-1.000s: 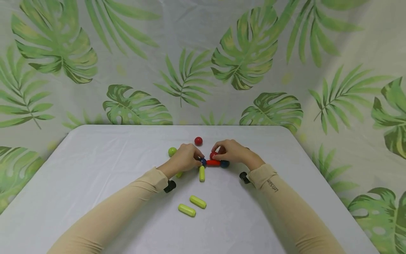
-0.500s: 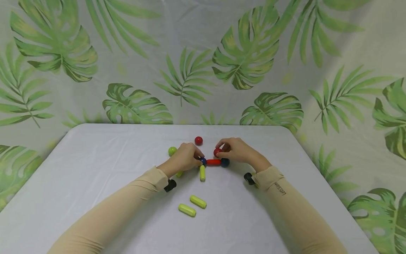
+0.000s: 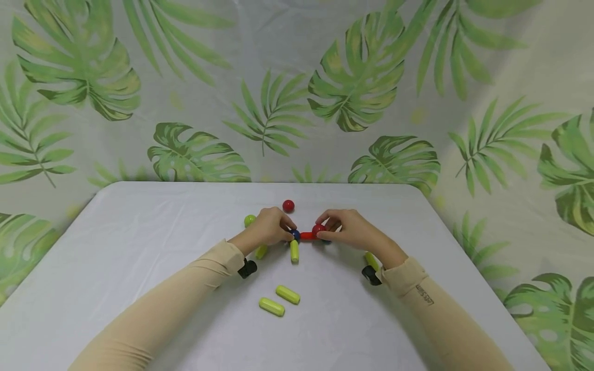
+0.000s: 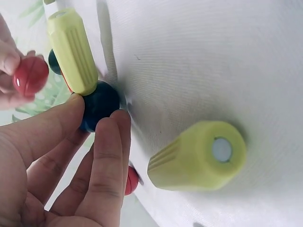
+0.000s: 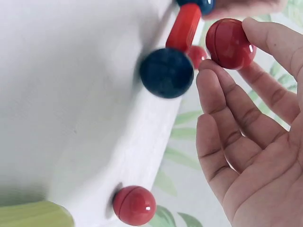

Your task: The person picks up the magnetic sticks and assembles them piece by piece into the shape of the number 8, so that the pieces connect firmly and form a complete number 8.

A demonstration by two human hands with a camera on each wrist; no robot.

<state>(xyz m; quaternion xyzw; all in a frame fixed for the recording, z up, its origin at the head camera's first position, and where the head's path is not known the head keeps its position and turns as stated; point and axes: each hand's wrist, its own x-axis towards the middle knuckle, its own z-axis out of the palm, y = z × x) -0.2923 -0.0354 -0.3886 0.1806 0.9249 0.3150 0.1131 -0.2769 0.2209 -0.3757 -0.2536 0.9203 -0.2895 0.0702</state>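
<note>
My left hand (image 3: 270,226) pinches a dark blue ball (image 4: 101,106) between thumb and fingers. A ribbed yellow-green rod (image 4: 73,52) meets that ball and points toward me in the head view. From the same ball a red rod (image 5: 183,28) runs right to a second dark blue ball (image 5: 166,73). My right hand (image 3: 348,226) holds a glossy red ball (image 5: 230,45) by its fingertips. In the head view this red ball overlaps the red rod's right end and mostly hides the second blue ball; the right wrist view shows it apart from both.
Another red ball (image 3: 288,206) lies behind the hands, and a green ball (image 3: 249,220) beyond my left hand. Loose yellow-green rods lie by my left wrist (image 3: 261,252), by my right wrist and nearer me (image 3: 271,306). One more red ball (image 5: 134,205) shows in the right wrist view.
My right hand first lifted the red ball away to the right and back, then lowered it in front of the second blue ball. My left hand stays on its blue ball.
</note>
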